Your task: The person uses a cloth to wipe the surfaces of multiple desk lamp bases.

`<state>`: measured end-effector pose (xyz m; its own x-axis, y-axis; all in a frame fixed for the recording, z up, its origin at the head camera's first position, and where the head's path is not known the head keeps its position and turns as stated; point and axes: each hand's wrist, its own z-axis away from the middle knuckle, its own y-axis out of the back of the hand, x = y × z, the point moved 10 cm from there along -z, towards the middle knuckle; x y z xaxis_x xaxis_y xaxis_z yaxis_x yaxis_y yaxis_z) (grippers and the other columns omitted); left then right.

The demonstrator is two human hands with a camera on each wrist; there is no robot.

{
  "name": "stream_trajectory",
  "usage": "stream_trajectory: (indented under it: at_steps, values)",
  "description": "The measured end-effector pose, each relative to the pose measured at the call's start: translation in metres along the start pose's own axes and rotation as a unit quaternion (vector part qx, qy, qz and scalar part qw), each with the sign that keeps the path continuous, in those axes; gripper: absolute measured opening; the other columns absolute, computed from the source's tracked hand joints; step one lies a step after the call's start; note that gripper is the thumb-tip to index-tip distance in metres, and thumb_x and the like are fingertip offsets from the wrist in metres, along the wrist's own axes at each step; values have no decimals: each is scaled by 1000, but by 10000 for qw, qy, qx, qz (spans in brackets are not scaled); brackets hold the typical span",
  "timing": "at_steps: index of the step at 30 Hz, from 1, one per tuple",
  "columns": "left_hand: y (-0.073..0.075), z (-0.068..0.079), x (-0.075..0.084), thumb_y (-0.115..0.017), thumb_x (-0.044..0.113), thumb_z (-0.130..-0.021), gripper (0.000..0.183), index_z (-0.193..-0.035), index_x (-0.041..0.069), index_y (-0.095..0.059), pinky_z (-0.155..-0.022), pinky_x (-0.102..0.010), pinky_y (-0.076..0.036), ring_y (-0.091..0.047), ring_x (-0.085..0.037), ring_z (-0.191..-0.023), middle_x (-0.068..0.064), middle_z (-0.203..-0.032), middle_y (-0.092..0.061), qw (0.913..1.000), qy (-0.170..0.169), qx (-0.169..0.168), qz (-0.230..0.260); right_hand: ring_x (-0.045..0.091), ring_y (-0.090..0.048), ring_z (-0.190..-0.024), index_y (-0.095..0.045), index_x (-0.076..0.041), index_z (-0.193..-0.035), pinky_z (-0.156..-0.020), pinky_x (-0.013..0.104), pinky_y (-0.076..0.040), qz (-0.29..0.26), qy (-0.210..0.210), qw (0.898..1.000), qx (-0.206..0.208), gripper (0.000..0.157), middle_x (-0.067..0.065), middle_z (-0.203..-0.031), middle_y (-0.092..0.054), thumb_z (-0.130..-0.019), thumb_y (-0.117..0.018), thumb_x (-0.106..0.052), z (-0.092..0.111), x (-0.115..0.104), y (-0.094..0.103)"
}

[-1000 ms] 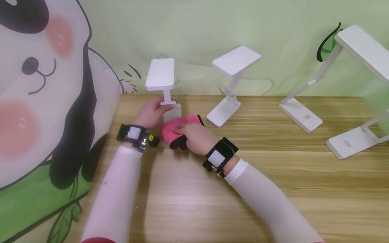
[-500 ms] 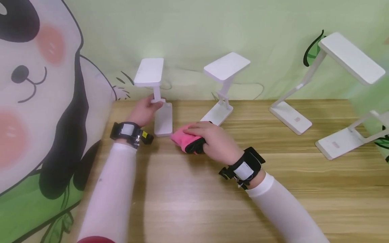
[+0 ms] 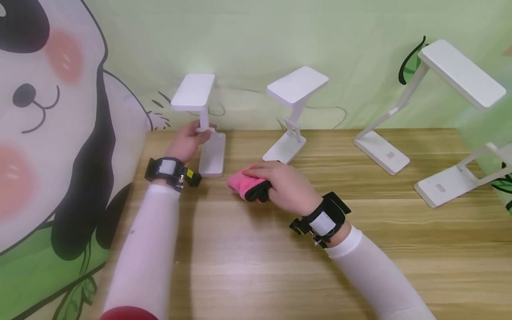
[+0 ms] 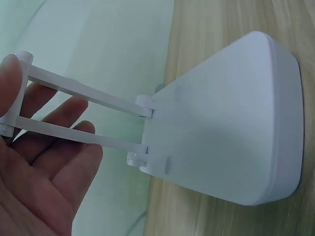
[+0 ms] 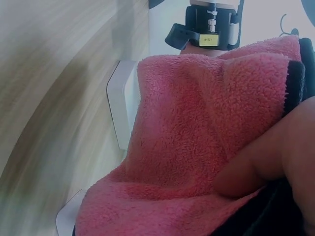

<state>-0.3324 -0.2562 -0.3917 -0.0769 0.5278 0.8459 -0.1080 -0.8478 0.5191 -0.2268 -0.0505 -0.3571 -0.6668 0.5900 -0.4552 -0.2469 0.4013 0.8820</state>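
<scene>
On the wood-grained table [image 3: 248,266] (head), the leftmost white lamp [image 3: 204,118] is set before a green, panda-painted wall [image 3: 248,35]. Left wrist: its hinge [image 4: 17,97] is gripped by the left hand [image 4: 42,172]. Right wrist: pink cloth [image 5: 192,128] is pinched in the right hand [image 5: 280,152].

Head view: above the worktop [image 3: 248,258], facing forward and down, farthest off.
Left wrist view: close to the leftmost lamp [image 4: 211,123], sideways, worktop at right.
Right wrist view: close to the pink cloth [image 5: 192,113], sideways, worktop at left.
Lamp shared: head, left wrist.
Cloth shared: head, right wrist.
</scene>
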Motion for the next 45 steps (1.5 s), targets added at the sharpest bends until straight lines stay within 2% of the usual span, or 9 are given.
stream_trajectory:
  at_steps: [5, 11, 14, 18, 21, 25, 34, 39, 45]
  values:
    - [2, -8, -12, -55, 44, -90, 51, -132, 17, -49, -106, -56, -32, -43, -29, -129, -8, -140, -49, 9994, -155, 262, -174, 17, -50, -125, -57, -20, -129, -104, 41, -42, -23, -68, 10000, 37, 60, 0, -132, -57, -76, -51, 8, 2, 6, 1]
    - [15, -8, -12, -63, 39, -85, 52, -127, 13, -45, -107, -48, -34, -47, -25, -124, -9, -133, -52, 9933, -276, 1117, -58, 18, -51, -124, -58, -22, -128, -104, 41, -42, -95, -338, 9993, 93, 59, 0, -132, -58, -77, -51, 8, 5, 16, 6]
    - [23, -4, -8, -65, 36, -84, 49, -121, 11, -45, -101, -42, -40, -50, -22, -113, -9, -122, -53, 9857, -282, 1660, -33, 18, -51, -125, -57, -24, -128, -105, 41, -42, -123, -471, 9988, 94, 61, 0, -132, -58, -77, -50, 8, 8, 22, 7]
    - [36, 5, -7, -64, 38, -84, 41, -108, 12, -44, -79, -35, -42, -47, -21, -91, -7, -102, -48, 9712, -224, 2367, -150, 19, -52, -123, -57, -23, -128, -104, 41, -42, -103, -510, 9986, 117, 60, 1, -131, -58, -78, -50, 8, 9, 25, 9]
    - [46, 14, -1, -64, 35, -84, 32, -92, 10, -46, -67, -31, -35, -43, -21, -77, -5, -84, -45, 9571, -475, 2843, -285, 19, -53, -122, -57, -22, -128, -103, 41, -43, -84, -500, 9986, 153, 58, 1, -130, -59, -78, -53, 7, 9, 27, 10]
    - [50, 22, 12, -63, 34, -85, 30, -74, 9, -49, -60, -29, -32, -42, -20, -64, -4, -67, -47, 9432, -929, 3141, -552, 18, -54, -120, -57, -22, -128, -102, 40, -44, -47, -551, 9982, 221, 56, 0, -129, -60, -79, -55, 4, 10, 32, 13]
    - [31, 42, 60, -64, 24, -85, 35, -60, 4, -51, -51, -27, -32, -42, -19, -52, -5, -55, -48, 9389, -1935, 2800, -502, 18, -59, -110, -60, -24, -125, -91, 42, -50, -12, -721, 9966, 392, 49, -4, -123, -64, -81, -60, -2, 11, 39, 21]
    - [9, 30, 62, -62, 36, -86, 34, -67, 9, -55, -54, -29, -36, -45, -19, -55, -5, -60, -52, 9559, -1835, 2179, -708, 17, -60, -103, -62, -24, -121, -88, 40, -50, -100, -749, 9961, 449, 46, -5, -117, -66, -80, -62, -3, 13, 41, 25]
    - [-43, -2, 65, -62, 43, -85, 28, -88, 15, -61, -60, -32, -44, -54, -17, -67, -3, -73, -61, 9799, -1665, 910, -622, 13, -60, -90, -65, -28, -116, -80, 37, -51, -66, -893, 9949, 468, 37, -9, -107, -67, -82, -66, -15, 20, 49, 31]
